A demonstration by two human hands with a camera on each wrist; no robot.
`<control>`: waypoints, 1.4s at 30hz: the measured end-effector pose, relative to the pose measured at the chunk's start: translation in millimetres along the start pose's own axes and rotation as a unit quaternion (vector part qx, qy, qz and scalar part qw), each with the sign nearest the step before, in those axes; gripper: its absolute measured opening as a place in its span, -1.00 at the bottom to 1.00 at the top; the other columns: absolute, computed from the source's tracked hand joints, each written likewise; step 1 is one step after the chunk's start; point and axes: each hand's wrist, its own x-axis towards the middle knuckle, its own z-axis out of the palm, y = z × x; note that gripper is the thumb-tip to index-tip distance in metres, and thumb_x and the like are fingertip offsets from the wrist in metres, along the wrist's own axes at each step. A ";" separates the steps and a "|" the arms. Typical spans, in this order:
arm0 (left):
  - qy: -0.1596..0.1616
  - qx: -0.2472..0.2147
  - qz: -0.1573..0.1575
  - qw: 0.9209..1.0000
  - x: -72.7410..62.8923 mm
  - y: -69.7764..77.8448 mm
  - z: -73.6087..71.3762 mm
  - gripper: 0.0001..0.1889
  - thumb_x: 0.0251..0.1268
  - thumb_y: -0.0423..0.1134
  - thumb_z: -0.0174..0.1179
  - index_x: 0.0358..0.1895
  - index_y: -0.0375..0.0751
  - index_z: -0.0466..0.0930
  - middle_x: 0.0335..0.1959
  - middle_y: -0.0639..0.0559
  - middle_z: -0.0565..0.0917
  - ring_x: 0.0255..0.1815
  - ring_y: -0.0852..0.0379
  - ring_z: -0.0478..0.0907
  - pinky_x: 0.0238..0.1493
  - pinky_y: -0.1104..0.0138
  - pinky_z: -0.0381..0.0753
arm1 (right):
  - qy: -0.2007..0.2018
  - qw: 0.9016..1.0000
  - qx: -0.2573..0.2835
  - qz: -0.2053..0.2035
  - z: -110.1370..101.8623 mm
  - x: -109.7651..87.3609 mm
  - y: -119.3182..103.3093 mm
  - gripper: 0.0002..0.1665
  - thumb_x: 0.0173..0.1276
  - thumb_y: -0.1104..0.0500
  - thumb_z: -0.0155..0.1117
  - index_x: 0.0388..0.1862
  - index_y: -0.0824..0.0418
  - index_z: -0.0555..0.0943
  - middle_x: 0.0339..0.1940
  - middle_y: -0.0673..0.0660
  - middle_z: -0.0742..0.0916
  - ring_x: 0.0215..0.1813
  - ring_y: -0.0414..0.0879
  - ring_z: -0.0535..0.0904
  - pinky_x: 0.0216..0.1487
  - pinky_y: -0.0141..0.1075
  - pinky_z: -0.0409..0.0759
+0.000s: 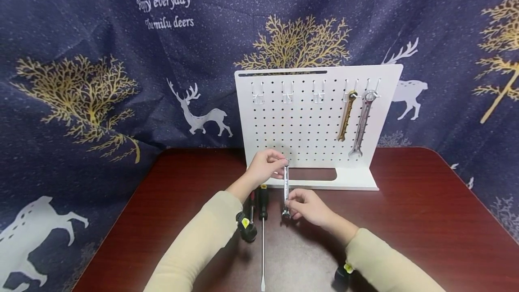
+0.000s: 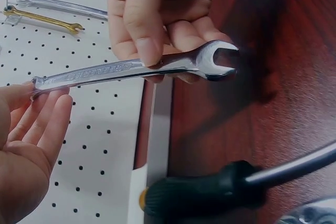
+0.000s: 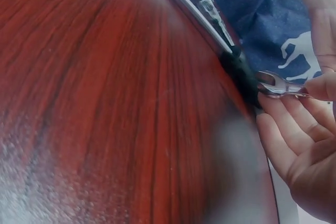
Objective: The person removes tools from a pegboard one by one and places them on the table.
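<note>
A silver combination wrench (image 1: 286,184) is held above the table in front of the pegboard. My left hand (image 1: 265,166) pinches its ring end between thumb and fingers. Near the open-jaw end, my right hand (image 1: 310,206) grips the shank. The left wrist view shows the wrench (image 2: 131,72) stretched between both hands, its open end pointing right. In the right wrist view only the open end of the wrench (image 3: 281,85) shows past the right fingers. A gold wrench (image 1: 346,116) and a larger silver wrench (image 1: 362,125) hang on hooks at the pegboard's right.
The white pegboard (image 1: 300,125) stands at the table's back, with bare hooks (image 1: 288,93) at its left and middle. A flat-blade screwdriver (image 1: 263,238) with a black handle lies below the left hand. Beside it is another red-and-black tool (image 1: 252,199), partly hidden by the left wrist.
</note>
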 end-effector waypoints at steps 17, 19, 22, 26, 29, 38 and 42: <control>0.009 0.004 -0.021 1.000 -12.6 -20.2 -6.3 -0.78 0.28 -0.32 0.19 -0.10 -0.41 0.53 -0.27 -0.25 0.68 -0.47 0.18 0.65 -0.33 0.21 0.74 | -0.022 1.000 0.016 -0.002 8.9 1.8 2.5 -0.76 0.32 0.35 0.10 -0.13 0.53 0.43 -0.44 0.39 0.69 -0.46 0.01 0.67 -0.44 -0.11 0.71; 0.007 0.004 -0.028 1.000 -13.6 -22.9 -6.0 -0.80 0.28 -0.33 0.19 -0.12 -0.40 0.54 -0.29 -0.22 0.68 -0.49 0.20 0.64 -0.33 0.24 0.74 | -0.016 1.000 0.018 0.000 8.8 2.6 2.4 -0.75 0.32 0.35 0.08 -0.10 0.54 0.43 -0.41 0.39 0.69 -0.43 0.08 0.69 -0.42 -0.10 0.72; 0.005 0.003 -0.034 0.999 -15.2 -26.9 -5.5 -0.80 0.28 -0.32 0.19 -0.12 -0.40 0.55 -0.32 -0.18 0.67 -0.50 0.22 0.63 -0.34 0.27 0.74 | -0.002 1.000 0.022 0.004 8.0 4.7 0.2 -0.71 0.32 0.35 0.05 -0.06 0.54 0.44 -0.34 0.38 0.70 -0.36 0.12 0.71 -0.38 -0.11 0.72; 0.008 0.002 -0.036 0.999 -17.1 -31.3 -5.0 -0.78 0.28 -0.31 0.19 -0.12 -0.41 0.54 -0.31 -0.17 0.67 -0.50 0.20 0.65 -0.34 0.27 0.74 | 0.024 0.999 0.039 0.013 6.9 9.1 -3.0 -0.66 0.31 0.34 0.06 0.01 0.55 0.45 -0.27 0.38 0.70 -0.33 0.05 0.71 -0.33 -0.11 0.73; 0.013 0.005 -0.037 0.999 -18.9 -33.9 -5.4 -0.77 0.28 -0.31 0.19 -0.10 -0.40 0.53 -0.28 -0.18 0.68 -0.47 0.18 0.66 -0.33 0.27 0.74 | 0.046 0.997 0.053 0.020 6.7 12.7 -5.4 -0.63 0.32 0.33 0.07 0.05 0.54 0.45 -0.22 0.39 0.70 -0.30 0.02 0.70 -0.29 -0.10 0.73; 0.029 0.018 -0.048 0.998 -22.4 -40.1 -5.2 -0.78 0.30 -0.32 0.16 -0.09 -0.41 0.55 -0.24 -0.24 0.70 -0.48 0.21 0.65 -0.39 0.29 0.73 | 0.080 0.993 0.072 0.043 8.7 17.2 -16.1 -0.50 0.37 0.26 0.07 0.25 0.45 0.36 0.02 0.44 0.64 -0.15 0.04 0.69 -0.22 -0.13 0.72; 0.043 0.026 -0.062 0.997 -24.6 -40.6 -5.8 -0.79 0.31 -0.33 0.14 -0.10 -0.40 0.59 -0.23 -0.24 0.72 -0.49 0.21 0.65 -0.40 0.31 0.73 | 0.074 0.992 0.085 0.056 10.0 18.6 -18.1 -0.47 0.37 0.25 0.07 0.28 0.46 0.33 0.07 0.43 0.61 -0.13 0.03 0.68 -0.17 -0.08 0.71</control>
